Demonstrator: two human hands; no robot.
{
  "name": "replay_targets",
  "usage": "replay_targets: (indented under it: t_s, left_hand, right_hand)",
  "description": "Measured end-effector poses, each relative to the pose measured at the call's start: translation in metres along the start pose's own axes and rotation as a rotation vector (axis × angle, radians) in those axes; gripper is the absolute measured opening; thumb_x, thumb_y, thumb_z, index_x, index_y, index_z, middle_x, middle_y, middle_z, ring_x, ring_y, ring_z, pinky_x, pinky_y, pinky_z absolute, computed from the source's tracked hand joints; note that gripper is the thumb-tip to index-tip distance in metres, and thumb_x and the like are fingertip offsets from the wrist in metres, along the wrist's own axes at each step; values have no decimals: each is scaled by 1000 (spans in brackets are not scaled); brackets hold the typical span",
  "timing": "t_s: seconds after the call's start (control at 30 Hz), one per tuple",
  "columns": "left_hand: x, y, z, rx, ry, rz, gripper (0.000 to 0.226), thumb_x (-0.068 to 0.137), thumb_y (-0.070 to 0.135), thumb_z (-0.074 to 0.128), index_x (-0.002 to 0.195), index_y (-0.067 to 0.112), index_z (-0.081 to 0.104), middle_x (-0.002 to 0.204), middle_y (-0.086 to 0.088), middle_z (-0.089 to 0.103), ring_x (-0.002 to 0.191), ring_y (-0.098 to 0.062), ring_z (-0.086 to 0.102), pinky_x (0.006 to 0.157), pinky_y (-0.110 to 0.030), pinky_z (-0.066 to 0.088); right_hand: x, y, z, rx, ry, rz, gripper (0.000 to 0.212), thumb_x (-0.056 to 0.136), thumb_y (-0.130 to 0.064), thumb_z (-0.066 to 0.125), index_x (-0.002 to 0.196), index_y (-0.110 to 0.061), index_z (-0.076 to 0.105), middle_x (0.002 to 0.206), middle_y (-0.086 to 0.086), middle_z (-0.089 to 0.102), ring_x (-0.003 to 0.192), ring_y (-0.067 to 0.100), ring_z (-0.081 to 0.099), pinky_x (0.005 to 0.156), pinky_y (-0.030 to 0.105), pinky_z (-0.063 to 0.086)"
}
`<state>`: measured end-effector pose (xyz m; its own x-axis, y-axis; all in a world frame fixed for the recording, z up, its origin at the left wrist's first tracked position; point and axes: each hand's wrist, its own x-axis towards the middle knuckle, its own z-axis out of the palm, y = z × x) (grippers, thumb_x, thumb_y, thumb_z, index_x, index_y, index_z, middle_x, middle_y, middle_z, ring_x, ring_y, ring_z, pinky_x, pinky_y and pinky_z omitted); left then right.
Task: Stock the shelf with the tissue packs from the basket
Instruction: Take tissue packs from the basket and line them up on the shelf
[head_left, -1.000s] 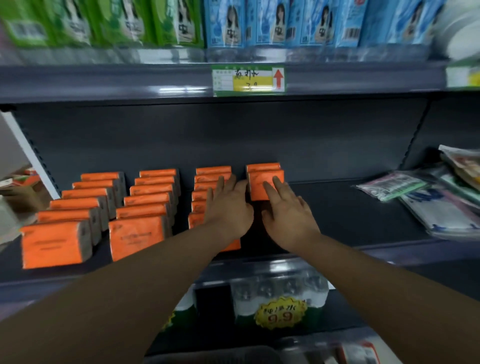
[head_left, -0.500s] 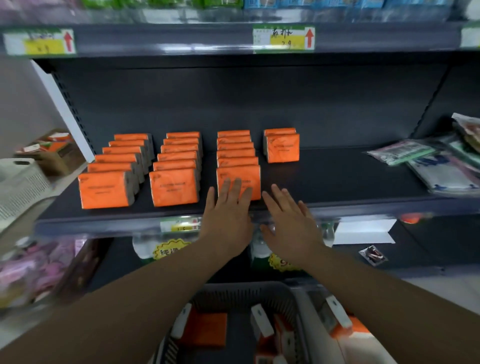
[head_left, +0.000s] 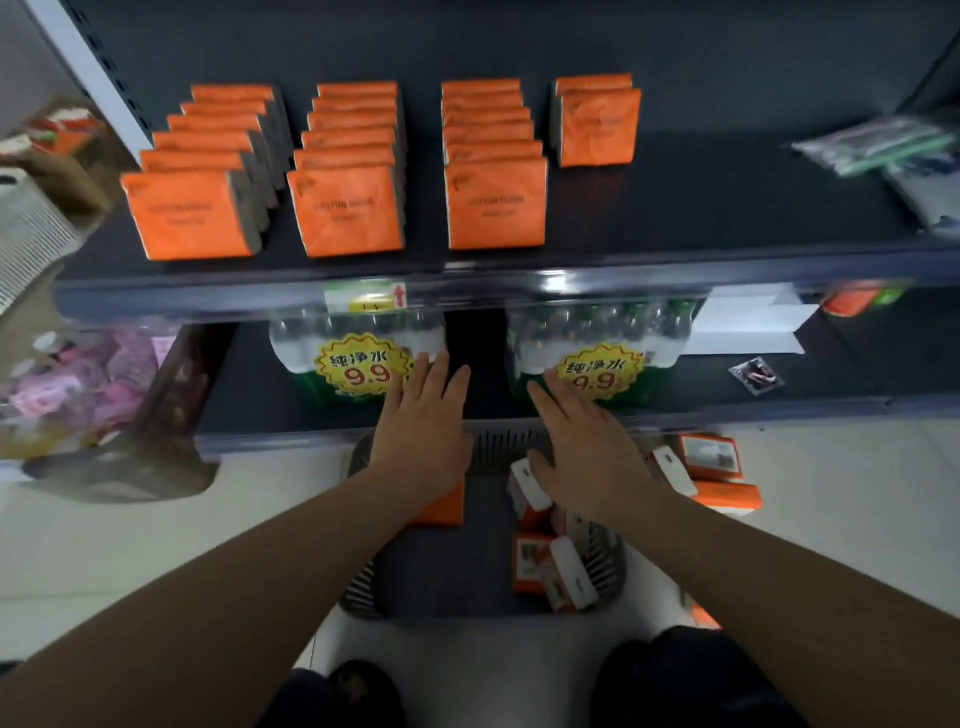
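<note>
Orange tissue packs (head_left: 496, 202) stand upright in rows on the dark shelf (head_left: 727, 208); the rightmost row (head_left: 597, 124) holds two. Below, a dark basket (head_left: 447, 571) sits on the floor with several orange and white packs (head_left: 550, 566) in its right half and one orange pack (head_left: 441, 506) partly under my left wrist. My left hand (head_left: 423, 431) and my right hand (head_left: 587, 447) hover flat above the basket, fingers spread, holding nothing. More packs (head_left: 711, 470) lie on the floor right of the basket.
Bottled water multipacks (head_left: 358, 353) with yellow 9.9 price stickers fill the lower shelf just beyond my fingers. Plastic-wrapped goods (head_left: 883, 145) lie at the shelf's right end. A white crate (head_left: 26, 234) and pink items (head_left: 78, 384) stand left. My shoes (head_left: 358, 691) are below.
Both hands have drawn back from the shelf and dropped down over the basket. My view has tilted downward, bringing the basket and floor into sight.
</note>
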<state>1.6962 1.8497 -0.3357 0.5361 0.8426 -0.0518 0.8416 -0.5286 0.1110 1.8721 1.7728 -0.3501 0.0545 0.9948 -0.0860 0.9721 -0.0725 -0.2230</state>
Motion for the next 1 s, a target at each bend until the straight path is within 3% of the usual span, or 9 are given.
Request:
replay_targets:
  t_s: [0.27,0.5,0.6,0.83,1.0]
  left_hand:
    - [-29,-23,60,-133,-176,-100,71,94,29,47,153,15,11,161,-9,8,149,-26,4,120,-41,7]
    - [-38,-49,103,-265,-312,-274,78,92,30,51,154,13,6,161,-10,9,148,-29,10,119,-41,11]
    - [-38,-58,118,-356,-350,-387,80,88,27,56,152,11,11,159,-12,16,146,-30,15,119,-44,20]
    - [-31,-79,149,-446,-376,-538,77,86,24,62,147,5,19,150,-17,30,139,-34,29,112,-51,32]
    - [-21,-84,167,-298,-356,-463,76,89,30,58,148,4,18,151,-16,28,140,-34,23,115,-47,27]
  right_hand:
    - [-11,0,67,110,-135,57,78,93,-42,44,153,-18,1,161,-1,1,148,15,5,117,33,14]
    - [-4,-15,133,119,-246,127,84,87,-44,52,152,-17,6,160,2,6,147,21,10,116,41,19]
    - [0,-22,164,132,-291,123,88,84,-46,54,152,-17,6,160,4,9,147,22,7,116,43,16]
    - [14,-28,212,304,-389,186,85,85,-40,57,152,-14,10,157,9,17,143,28,21,114,41,28]
    - [30,-28,241,457,-470,316,81,87,-33,59,151,-12,14,157,9,20,141,26,25,112,34,24]
